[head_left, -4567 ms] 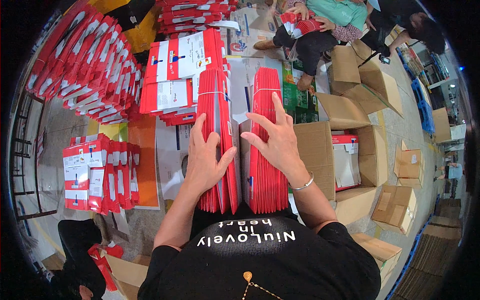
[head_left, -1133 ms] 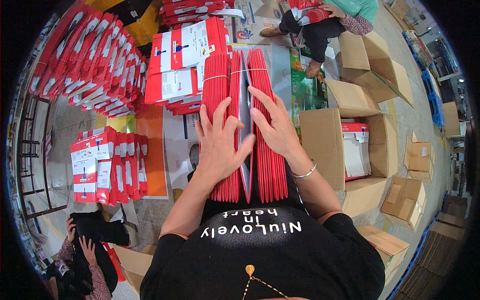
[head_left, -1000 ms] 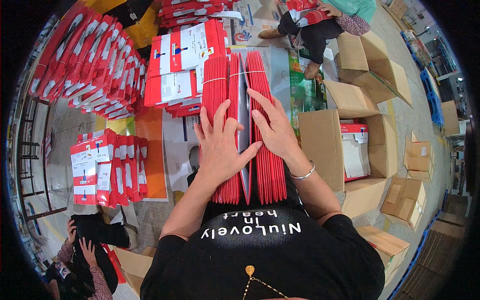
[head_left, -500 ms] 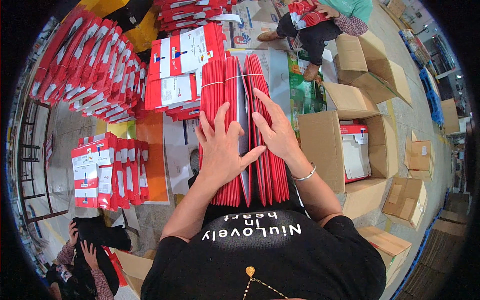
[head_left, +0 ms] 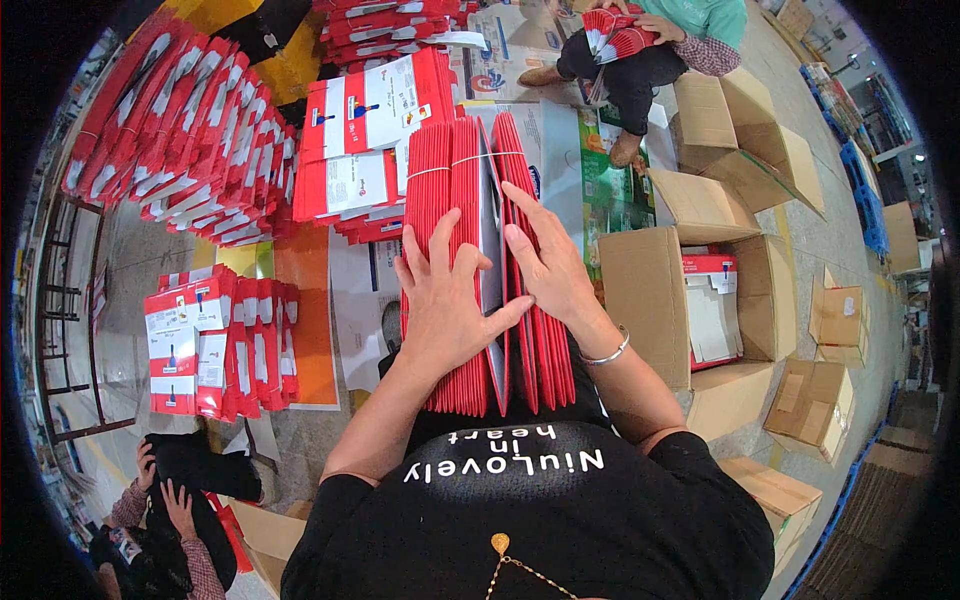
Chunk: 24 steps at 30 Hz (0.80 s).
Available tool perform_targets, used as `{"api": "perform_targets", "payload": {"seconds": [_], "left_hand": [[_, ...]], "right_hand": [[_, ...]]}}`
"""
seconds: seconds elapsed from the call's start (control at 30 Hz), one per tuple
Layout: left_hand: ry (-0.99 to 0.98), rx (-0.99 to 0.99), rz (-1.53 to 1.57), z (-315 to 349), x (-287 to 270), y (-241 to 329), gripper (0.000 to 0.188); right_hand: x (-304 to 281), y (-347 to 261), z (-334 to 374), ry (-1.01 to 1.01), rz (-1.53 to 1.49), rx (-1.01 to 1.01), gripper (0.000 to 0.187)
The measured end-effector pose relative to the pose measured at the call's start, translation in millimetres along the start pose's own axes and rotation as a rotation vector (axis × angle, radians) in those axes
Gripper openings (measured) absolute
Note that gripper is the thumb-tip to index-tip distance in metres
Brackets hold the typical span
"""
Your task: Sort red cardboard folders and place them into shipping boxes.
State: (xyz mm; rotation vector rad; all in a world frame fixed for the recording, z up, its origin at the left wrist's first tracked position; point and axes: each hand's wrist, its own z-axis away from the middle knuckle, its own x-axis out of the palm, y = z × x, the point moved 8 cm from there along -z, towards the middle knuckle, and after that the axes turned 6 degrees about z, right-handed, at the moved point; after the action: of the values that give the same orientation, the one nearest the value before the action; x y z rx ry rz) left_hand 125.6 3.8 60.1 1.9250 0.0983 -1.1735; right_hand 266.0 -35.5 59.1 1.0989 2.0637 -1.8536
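A thick stack of flat-folded red cartons point(head_left: 440, 190) stands on edge across my lap, its red folds facing up. Thin pale bands run round its far part. Near the middle the stack parts, and a grey-white inner face shows in the gap. My left hand point(head_left: 445, 310) grips the left part from above, fingers bent and apart, thumb reaching across the gap. On the right part lies my right hand point(head_left: 555, 265), closed round its side. Its thumb and index finger press the folds beside the gap; the other fingers are mostly hidden.
Red and white carton piles stand at left point(head_left: 200, 340), far left point(head_left: 170, 130) and beyond my stack point(head_left: 370, 110). An opened cardboard box point(head_left: 645, 300) at right holds similar pieces. A co-worker point(head_left: 640, 60) sits ahead with a red fan of pieces; another person's hands point(head_left: 180, 510) show lower left.
My hands keep almost the same place on the stack. The whole view has shifted very slightly, and the far co-worker's fan of red pieces has changed position a little.
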Motion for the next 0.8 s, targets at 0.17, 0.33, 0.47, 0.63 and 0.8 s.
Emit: {"api": "perform_targets", "payload": {"seconds": [0.17, 0.33, 0.47, 0.63, 0.8], "left_hand": [[0.026, 0.014, 0.004, -1.7, 5.1, -7.7, 0.049], [0.041, 0.045, 0.049, -0.8, 2.1, -5.6, 0.049], [0.038, 0.031, 0.043, 0.2, 4.2, -0.6, 0.047], [0.058, 0.043, 0.098, -1.9, 1.5, -2.5, 0.047], [-0.03, 0.073, 0.007, -1.0, 7.5, 2.6, 0.035]], "right_hand": [[1.4, 6.6, -0.5, 0.016, -0.024, 0.007, 0.049], [0.7, 5.1, -1.0, 0.018, -0.032, -0.017, 0.049], [3.0, 6.3, 1.0, 0.005, -0.024, 0.001, 0.05], [-0.6, 10.2, 4.1, -0.017, -0.056, 0.072, 0.053], [1.7, 10.2, 1.0, 0.007, -0.072, 0.002, 0.049]]}}
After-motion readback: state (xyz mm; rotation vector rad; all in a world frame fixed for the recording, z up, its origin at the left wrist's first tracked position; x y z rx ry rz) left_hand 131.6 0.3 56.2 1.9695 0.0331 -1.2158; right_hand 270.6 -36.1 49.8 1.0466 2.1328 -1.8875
